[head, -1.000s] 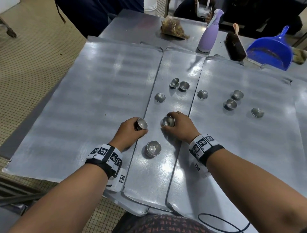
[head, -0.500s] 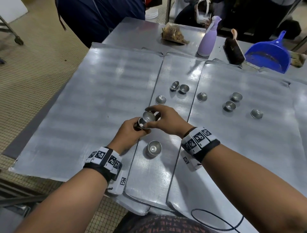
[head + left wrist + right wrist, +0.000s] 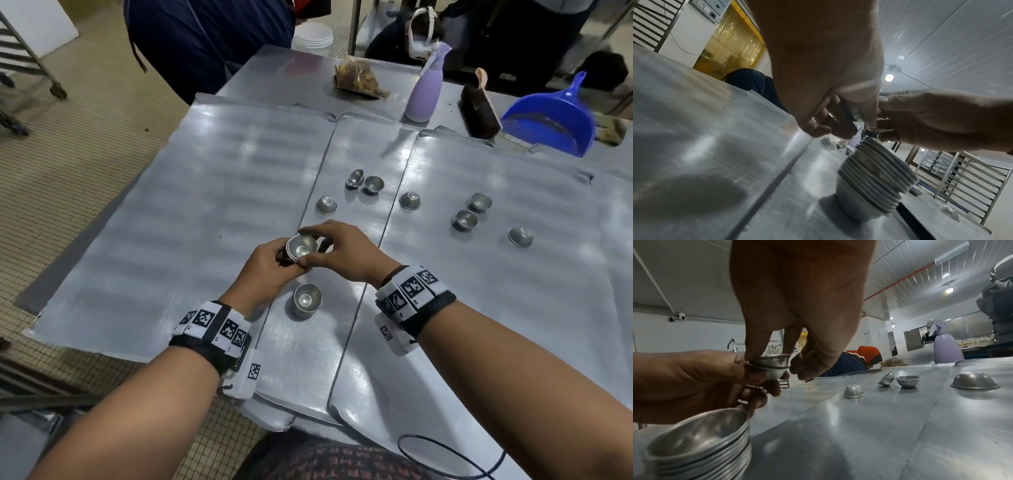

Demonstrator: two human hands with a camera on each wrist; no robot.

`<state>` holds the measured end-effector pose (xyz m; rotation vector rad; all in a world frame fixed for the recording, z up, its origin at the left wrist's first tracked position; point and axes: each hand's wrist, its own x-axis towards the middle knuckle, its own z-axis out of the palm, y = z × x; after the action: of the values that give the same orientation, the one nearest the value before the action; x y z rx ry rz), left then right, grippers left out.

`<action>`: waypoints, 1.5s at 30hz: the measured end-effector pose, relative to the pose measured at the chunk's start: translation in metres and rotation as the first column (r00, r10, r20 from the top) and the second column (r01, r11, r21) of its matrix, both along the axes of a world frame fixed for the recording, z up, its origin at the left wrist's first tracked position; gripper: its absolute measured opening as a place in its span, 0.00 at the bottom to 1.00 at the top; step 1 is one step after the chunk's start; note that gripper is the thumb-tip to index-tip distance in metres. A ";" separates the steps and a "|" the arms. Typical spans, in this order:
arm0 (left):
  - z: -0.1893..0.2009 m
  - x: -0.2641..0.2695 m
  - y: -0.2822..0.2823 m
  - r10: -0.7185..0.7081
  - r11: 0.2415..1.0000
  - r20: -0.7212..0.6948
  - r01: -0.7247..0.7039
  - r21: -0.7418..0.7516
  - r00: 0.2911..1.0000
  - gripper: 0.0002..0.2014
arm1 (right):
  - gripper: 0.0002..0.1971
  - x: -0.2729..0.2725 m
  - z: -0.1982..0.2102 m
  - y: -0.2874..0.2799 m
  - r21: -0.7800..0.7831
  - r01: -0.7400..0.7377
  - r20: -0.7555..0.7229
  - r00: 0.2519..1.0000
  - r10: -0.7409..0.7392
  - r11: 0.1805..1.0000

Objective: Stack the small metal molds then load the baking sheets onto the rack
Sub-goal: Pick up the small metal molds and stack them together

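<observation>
Above the baking sheets (image 3: 212, 192), the right hand (image 3: 342, 250) has lifted a mold (image 3: 301, 245) off the table and pinches it into the one the left hand (image 3: 263, 270) grips; 7 loose molds remain beyond the standing stack (image 3: 307, 301).

Both forearms reached forward over the work surface, each wrist wrapped in a black band carrying black-and-white square markers. The left hand (image 3: 263, 270) was held palm inward, its fingers curled round a small nested pair of metal molds (image 3: 769, 365), the thumb lying along the near side of the rims. The right hand (image 3: 342, 251) came in from the right with its back turned up, wrist slightly bent. Its thumb and fingertips (image 3: 756, 350) pinched the rim of the upper mold from above, the remaining fingers loosely curled beside it. The two hands met, thumbs touching.
</observation>
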<state>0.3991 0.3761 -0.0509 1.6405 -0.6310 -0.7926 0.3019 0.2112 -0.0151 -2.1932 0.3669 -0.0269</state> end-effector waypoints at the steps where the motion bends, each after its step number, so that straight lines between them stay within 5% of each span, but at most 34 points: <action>1: -0.001 -0.001 -0.002 0.002 1.000 0.005 -0.002 0.005 1.000 0.16 | 0.27 -0.002 0.000 -0.001 0.004 0.004 0.002 1.000 -0.004 1.000; 13: -0.011 0.006 -0.013 0.014 1.000 -0.006 -0.013 0.014 1.000 0.17 | 0.27 0.002 -0.004 -0.016 0.059 0.061 -0.021 0.998 -0.060 0.996; 22: -0.029 0.034 -0.015 0.070 0.997 -0.067 -0.068 0.032 0.995 0.16 | 0.22 0.051 -0.037 -0.065 -0.187 0.263 -0.041 0.960 -0.275 0.946; 33: -0.046 0.047 -0.019 0.034 0.999 -0.132 -0.029 0.041 0.991 0.19 | 0.30 0.090 -0.063 -0.090 -0.340 0.092 -0.216 0.961 -0.173 0.936; 39: -0.048 0.048 -0.021 0.000 0.999 -0.125 0.004 0.032 0.992 0.19 | 0.19 0.087 -0.070 -0.087 -0.339 0.190 -0.186 0.946 -0.264 0.921; 45: -0.051 0.047 -0.019 -0.011 1.000 -0.143 0.013 0.014 0.990 0.19 | 0.29 0.072 -0.069 -0.080 -0.341 0.195 -0.183 0.946 -0.268 0.920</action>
<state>0.4461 0.3575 -0.1022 1.5789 -0.5344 -0.9168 0.3744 0.1311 -0.0839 -2.4667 0.8020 0.0364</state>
